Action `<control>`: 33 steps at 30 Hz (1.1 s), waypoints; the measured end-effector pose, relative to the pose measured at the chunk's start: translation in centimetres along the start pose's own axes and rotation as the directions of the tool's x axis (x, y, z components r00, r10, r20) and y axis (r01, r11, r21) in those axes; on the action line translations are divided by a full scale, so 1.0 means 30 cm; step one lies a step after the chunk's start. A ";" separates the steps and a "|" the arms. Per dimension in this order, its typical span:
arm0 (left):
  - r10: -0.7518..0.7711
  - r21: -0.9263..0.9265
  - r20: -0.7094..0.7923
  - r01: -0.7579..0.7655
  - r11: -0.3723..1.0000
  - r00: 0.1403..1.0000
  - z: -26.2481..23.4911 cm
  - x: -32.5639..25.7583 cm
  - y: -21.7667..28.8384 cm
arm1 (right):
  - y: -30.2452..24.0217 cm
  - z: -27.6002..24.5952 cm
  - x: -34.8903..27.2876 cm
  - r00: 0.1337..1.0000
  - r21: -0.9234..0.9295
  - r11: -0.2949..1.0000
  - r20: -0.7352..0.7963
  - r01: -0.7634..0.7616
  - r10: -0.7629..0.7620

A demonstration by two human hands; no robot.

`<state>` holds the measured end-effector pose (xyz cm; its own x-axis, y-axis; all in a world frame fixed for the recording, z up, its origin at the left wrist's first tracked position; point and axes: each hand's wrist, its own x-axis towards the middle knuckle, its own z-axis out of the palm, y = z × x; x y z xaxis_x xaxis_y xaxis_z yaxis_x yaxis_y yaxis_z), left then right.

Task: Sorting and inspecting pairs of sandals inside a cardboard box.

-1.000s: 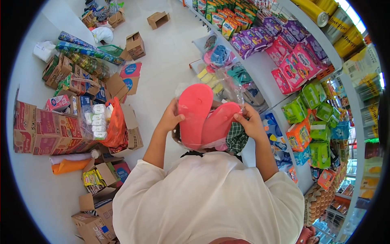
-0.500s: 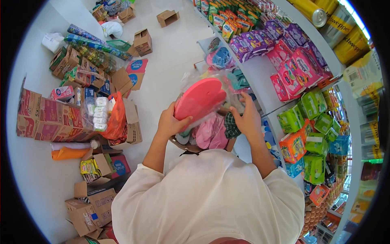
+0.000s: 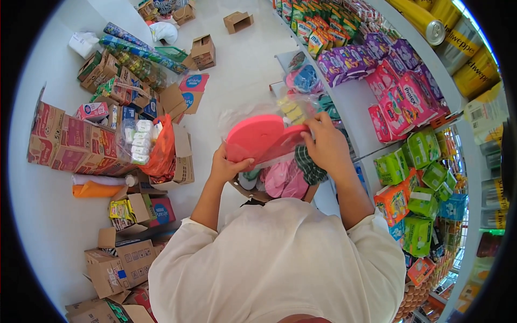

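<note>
A pair of red flip-flops (image 3: 256,137) in a clear plastic bag is spread in front of my chest, soles showing. My left hand (image 3: 229,164) is closed on their left edge, thumb on top. On the far right side, my right hand (image 3: 325,141) pinches the second sole and the bag, with thumb and fingers together. Below them sits an open cardboard box (image 3: 249,194) with bagged pink flip-flops (image 3: 285,180) and a dark green checked item (image 3: 309,169) in it. The red pair partly hides the box.
A shelf on the right holds purple packs (image 3: 347,63), pink packs (image 3: 412,99) and green packs (image 3: 423,145). More bagged footwear (image 3: 306,79) lies beyond my hands. Along the left wall are cardboard boxes (image 3: 89,140) and an orange-red bag (image 3: 163,151). Small open boxes (image 3: 203,51) stand on the floor ahead.
My right hand, apart from the red pair before, has closed on its right side. The pair is tilted flatter, and the second sole now extends to the right. The whole view has shifted slightly.
</note>
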<state>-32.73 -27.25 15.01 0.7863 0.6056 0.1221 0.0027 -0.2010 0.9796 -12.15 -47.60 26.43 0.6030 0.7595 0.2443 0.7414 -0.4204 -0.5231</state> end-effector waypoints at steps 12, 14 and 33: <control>-0.110 -0.164 0.153 0.135 0.977 0.982 0.003 -0.022 -0.007 | 0.084 -0.012 -0.027 0.967 0.361 0.922 0.248 -0.139 0.048; -0.094 -0.203 0.147 0.123 0.971 0.985 0.011 -0.020 -0.011 | 0.106 0.005 -0.039 0.945 0.399 0.882 0.298 -0.252 0.135; -0.239 -0.122 0.351 0.297 0.947 0.905 0.020 -0.013 -0.045 | 0.077 0.003 -0.120 0.973 0.373 0.920 0.230 -0.120 0.034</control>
<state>-32.65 -27.68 13.56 0.9283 0.3257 -0.1793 0.1607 0.0834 0.9835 -12.64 -51.25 24.28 0.5440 0.8384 0.0319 0.4997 -0.2932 -0.8151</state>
